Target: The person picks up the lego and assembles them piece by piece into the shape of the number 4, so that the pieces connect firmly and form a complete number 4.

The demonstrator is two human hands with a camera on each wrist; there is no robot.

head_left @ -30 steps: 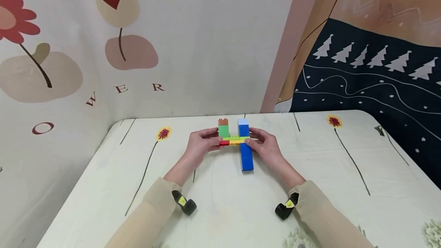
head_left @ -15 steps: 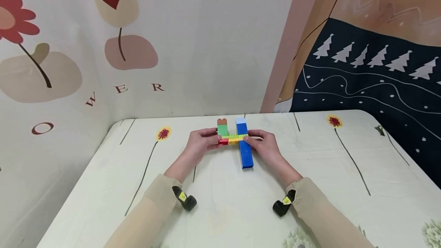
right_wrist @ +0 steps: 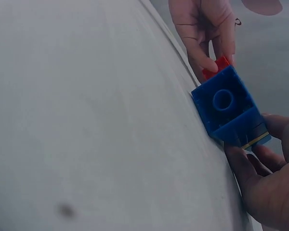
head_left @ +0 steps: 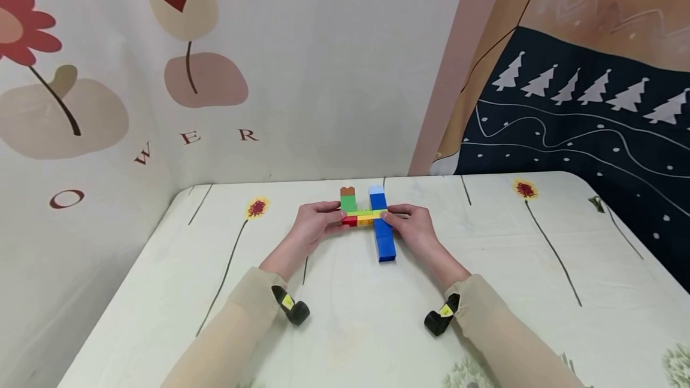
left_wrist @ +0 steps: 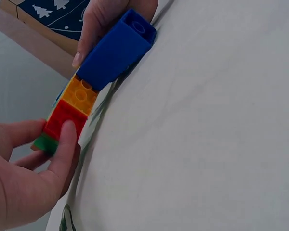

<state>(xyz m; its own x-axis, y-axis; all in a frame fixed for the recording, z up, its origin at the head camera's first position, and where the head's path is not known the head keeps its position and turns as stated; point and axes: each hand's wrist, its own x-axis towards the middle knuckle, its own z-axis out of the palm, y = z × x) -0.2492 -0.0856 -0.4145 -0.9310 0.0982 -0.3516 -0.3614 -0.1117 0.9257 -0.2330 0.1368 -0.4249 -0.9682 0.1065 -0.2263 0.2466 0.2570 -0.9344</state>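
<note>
Both hands hold one joined building-block assembly over the far part of the table. Its long blue column (head_left: 385, 241) has a pale blue block (head_left: 377, 189) at the far end. A short arm of red (left_wrist: 67, 118), yellow (left_wrist: 80, 95) and lime blocks runs left from it to a green block (head_left: 348, 203) topped by a brown one (head_left: 347, 191). My left hand (head_left: 317, 222) pinches the red and green end between thumb and fingers. With thumb and fingers, my right hand (head_left: 414, 226) grips the blue column where the arm crosses it. The column's hollow underside (right_wrist: 223, 100) faces the right wrist camera.
A pale cloth with printed flowers covers the table (head_left: 345, 328). Behind its far edge hangs a printed curtain (head_left: 323, 76). Black wrist cameras (head_left: 298, 314) sit on the beige cuffs.
The blue column's near end has risen slightly in the head view as the assembly tilts. Its far end has shifted a little left. Both hands keep their hold.
</note>
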